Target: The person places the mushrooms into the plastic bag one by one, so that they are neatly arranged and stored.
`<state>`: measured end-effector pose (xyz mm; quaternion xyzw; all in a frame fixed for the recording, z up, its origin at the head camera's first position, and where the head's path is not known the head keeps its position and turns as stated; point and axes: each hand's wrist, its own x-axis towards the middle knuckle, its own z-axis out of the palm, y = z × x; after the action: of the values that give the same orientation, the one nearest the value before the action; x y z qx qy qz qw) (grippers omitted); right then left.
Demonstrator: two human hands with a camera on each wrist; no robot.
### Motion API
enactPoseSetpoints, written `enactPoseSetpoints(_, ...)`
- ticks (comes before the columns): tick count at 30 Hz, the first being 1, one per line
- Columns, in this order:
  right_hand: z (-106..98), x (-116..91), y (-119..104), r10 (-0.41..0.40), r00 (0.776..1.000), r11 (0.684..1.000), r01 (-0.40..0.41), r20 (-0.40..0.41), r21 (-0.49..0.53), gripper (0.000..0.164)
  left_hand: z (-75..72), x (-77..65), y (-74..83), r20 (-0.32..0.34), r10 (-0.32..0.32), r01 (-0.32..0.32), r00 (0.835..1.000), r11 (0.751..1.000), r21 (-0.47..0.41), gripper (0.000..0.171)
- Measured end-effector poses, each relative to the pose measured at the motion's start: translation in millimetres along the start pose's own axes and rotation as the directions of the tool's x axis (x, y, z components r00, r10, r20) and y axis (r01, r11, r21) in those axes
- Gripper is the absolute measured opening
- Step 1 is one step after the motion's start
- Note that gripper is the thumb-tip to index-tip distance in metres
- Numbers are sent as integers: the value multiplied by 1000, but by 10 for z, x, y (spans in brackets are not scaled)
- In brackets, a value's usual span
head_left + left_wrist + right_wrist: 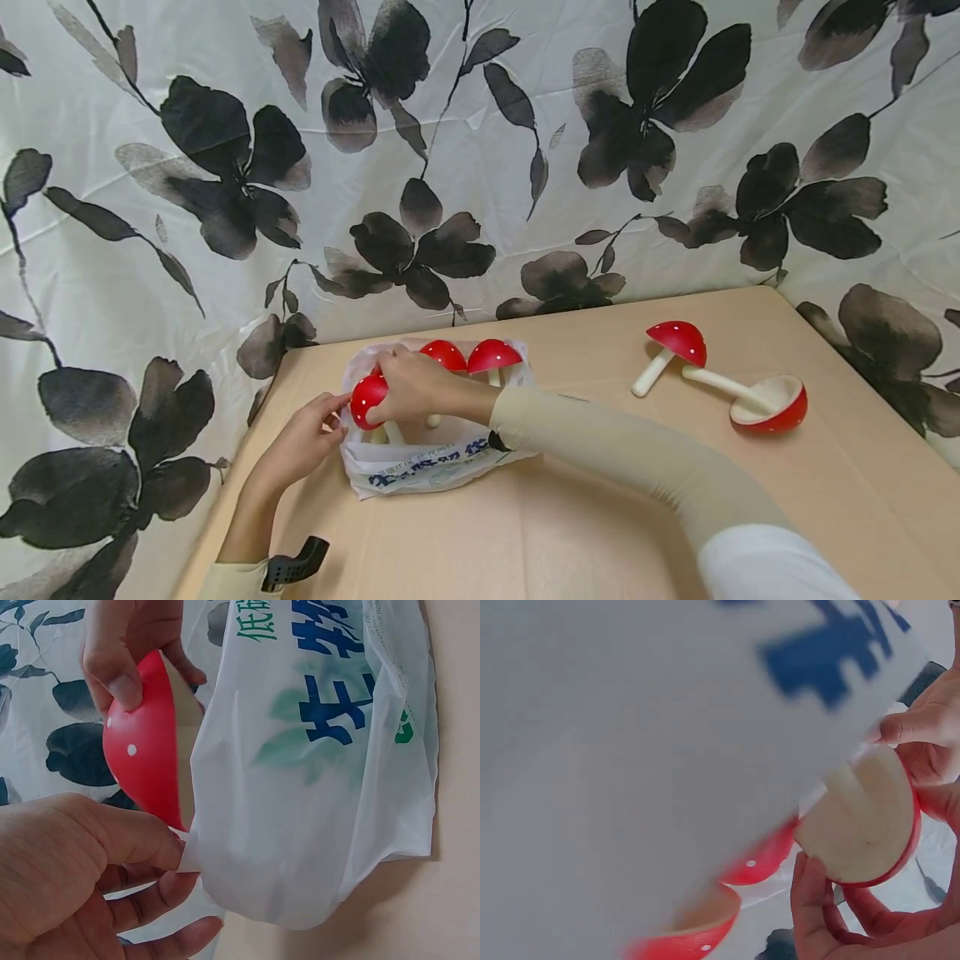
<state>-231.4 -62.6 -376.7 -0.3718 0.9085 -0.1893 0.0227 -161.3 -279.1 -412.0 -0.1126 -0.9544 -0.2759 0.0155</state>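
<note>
A white plastic bag (pixel 427 468) with blue lettering lies open on the table, left of the middle. My right hand (pixel 423 385) grips the red, white-dotted cap of a toy mushroom (pixel 367 402) at the bag's left end. Its pale stem points into the bag. The right wrist view shows the cap's cream underside (pixel 862 825), with fingers round its rim. My left hand (pixel 300 440) pinches the bag's edge between thumb and forefinger, right beside that cap. Two more mushrooms, one cap (pixel 444 354) partly behind my right hand and another (pixel 493 355) beside it, stand in the bag.
On the right of the wooden table (pixel 570 533) lie two more toy mushrooms, one cap-up (pixel 677 340) and one tipped with its underside showing (pixel 780 410). A white cloth with dark flowers (pixel 525 167) hangs behind the table.
</note>
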Motion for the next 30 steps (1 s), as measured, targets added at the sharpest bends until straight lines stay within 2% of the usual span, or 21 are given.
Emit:
enactPoseSetpoints(4,1,2,98,48,999,988,-49,13,144,73,15,14,11,-2,-15,15,1000,1000,1,48)
enactPoseSetpoints(8,7,22,179,96,995,952,-98,19,290,65,30,41,26,-4,-35,35,999,999,0,45)
enactPoseSetpoints(11,9,25,230,133,990,924,-144,54,356,61,42,57,35,-11,-39,39,999,999,2,43)
enactPoseSetpoints(16,14,-4,300,126,982,914,-171,144,368,59,61,67,41,-12,-35,35,999,999,11,48)
enactPoseSetpoints(24,37,-3,343,7,984,947,-64,179,314,55,57,70,26,29,-34,33,999,999,37,48)
enactPoseSetpoints(30,33,-6,370,2,974,958,-66,225,278,64,62,61,-1,24,-18,17,1000,999,31,49)
